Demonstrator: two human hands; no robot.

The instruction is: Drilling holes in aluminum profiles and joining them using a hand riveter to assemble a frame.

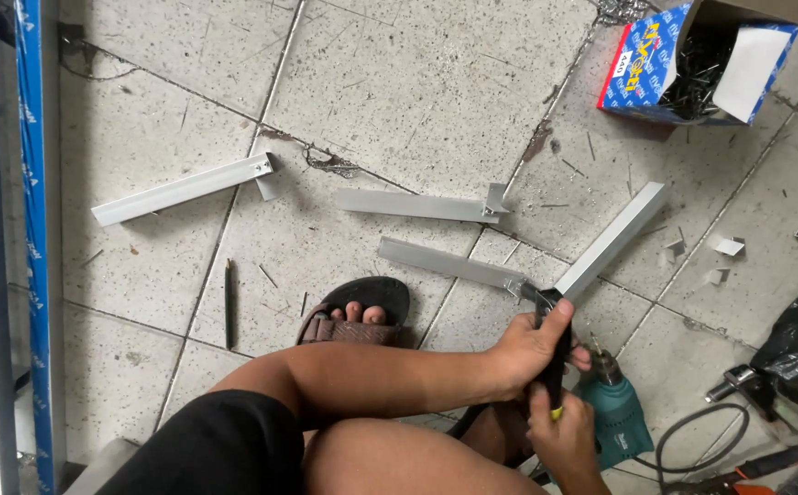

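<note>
- Both hands are wrapped around one black-handled hand tool (550, 353) (looks like a rivet gun or pliers, hard to tell), left hand (532, 348) gripping higher up, right hand (564, 431) closed around the lower end of the handle.
- The tool's nose bites the corner of an L-shaped aluminium frame piece (527, 275), which lies flat on the tiled floor (417, 82) just above the hands.
- That frame looks light and stiff, thin-walled with sharp cut ends, so I'd guess it slides easily on tile and is best held on the flat faces near the joint.
- Two more joined strips lie beyond the frame: one (422, 204) just past it, another (184, 188) well off to its left.
- A teal power drill (614, 412) sits right beside the hands, below the frame.
- A blue box of fasteners (692, 60) is far past the frame's right arm.
- A sandalled foot (358, 316) rests left of the joint.
</note>
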